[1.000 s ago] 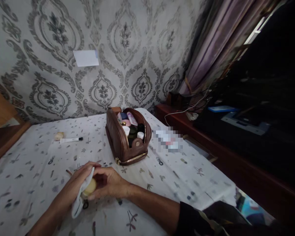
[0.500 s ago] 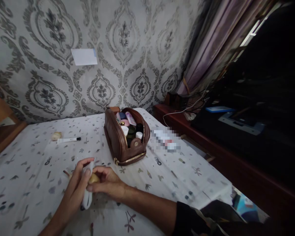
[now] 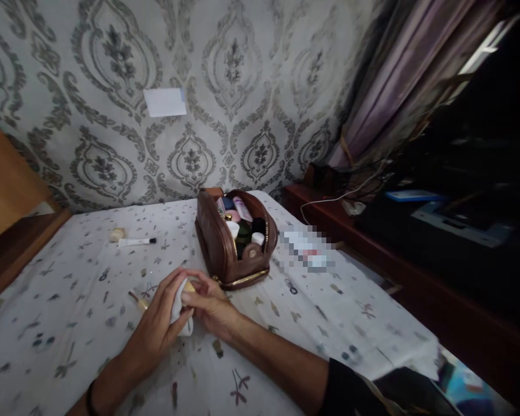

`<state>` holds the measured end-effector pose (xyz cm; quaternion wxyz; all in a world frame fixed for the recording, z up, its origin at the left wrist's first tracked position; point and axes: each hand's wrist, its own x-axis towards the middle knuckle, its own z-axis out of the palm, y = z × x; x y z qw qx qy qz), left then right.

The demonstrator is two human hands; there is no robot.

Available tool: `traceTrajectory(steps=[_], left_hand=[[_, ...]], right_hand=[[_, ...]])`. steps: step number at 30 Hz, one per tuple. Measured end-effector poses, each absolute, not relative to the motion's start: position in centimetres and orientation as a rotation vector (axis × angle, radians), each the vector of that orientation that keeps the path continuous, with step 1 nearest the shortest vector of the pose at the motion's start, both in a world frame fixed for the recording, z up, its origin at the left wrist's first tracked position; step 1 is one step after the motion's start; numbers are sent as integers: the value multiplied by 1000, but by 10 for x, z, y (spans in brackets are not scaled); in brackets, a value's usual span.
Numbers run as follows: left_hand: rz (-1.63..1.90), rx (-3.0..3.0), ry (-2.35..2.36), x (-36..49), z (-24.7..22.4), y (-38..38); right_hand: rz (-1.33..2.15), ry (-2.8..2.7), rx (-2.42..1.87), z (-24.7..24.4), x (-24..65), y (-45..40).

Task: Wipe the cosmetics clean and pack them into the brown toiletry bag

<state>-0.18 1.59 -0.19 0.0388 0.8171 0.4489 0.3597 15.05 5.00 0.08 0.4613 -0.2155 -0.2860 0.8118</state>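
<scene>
Near the front of the patterned cloth, my left hand (image 3: 162,309) is closed round a folded white cloth (image 3: 181,306). My right hand (image 3: 210,303) pinches a small yellowish item (image 3: 189,287) against that cloth; its exact kind is too small to tell. Both hands touch. Beside my left hand lies a thin brush-like item (image 3: 139,300), partly hidden by the hand. Beyond my hands stands an unzipped brown bag (image 3: 216,237) with several bottles and tubes inside. A white tube with a black cap (image 3: 134,241) lies at the left, next to a round beige item (image 3: 117,234).
The white patterned tablecloth (image 3: 320,306) covers the surface. A blurred-out packet (image 3: 307,251) lies right of the bag. Wooden furniture (image 3: 21,254) borders the left, and a dark red ledge (image 3: 372,242) with a cable (image 3: 329,200) runs along the right.
The view has shifted, so the bag and table sit further right. My left hand's fingers have wrapped over the white cloth, and my right hand presses the yellowish item against it.
</scene>
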Motion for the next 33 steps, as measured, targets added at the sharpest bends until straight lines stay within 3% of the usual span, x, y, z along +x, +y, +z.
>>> traceTrajectory(steps=[9, 16, 33], left_hand=[[1382, 1925, 1570, -5, 16, 13], [1243, 2151, 1461, 7, 16, 6], [1322, 1865, 1688, -3, 27, 8]], right_hand=[[1829, -939, -581, -2, 151, 50], [1629, -1114, -622, -11, 148, 49], [1989, -877, -666, -3, 143, 34]])
